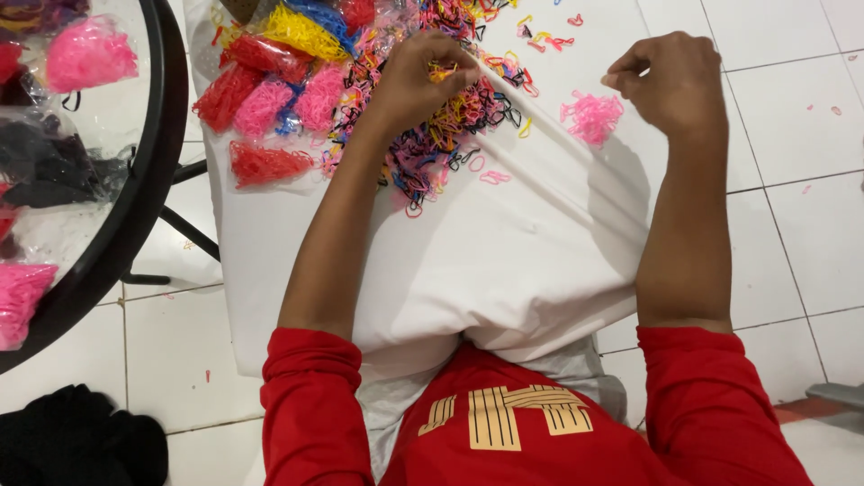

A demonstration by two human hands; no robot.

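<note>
Head view, ordered from largest item to smallest. We see a white cloth spread from the lap at lower centre up to the top of the frame, over a white tiled floor. A round black-rimmed table fills the upper left and carries clear bags of pink and dark bands.

At upper centre, on the cloth, lies the mixed pile of small elastic bands, in black, red, yellow and pink. Left of it sit sorted bunches: red, pink, yellow and blue, some in clear wrap. A separate small pink heap lies at upper right of the cloth, just left of the right hand.

Our left hand rests on the mixed pile with its fingers curled in and pinched on a few yellow-orange bands. Our right hand hovers at upper right, fingers curled loosely with thumb meeting forefinger; we cannot tell whether it holds a band.

Step in hand, as we judge it: picking bands of one colour out of the mixed pile. The next move calls for a clean lift of the pinched bands without dragging tangled neighbours, so a light shake may be needed. Loose bands scattered on the tiles at upper right suggest strays escape easily.
</note>
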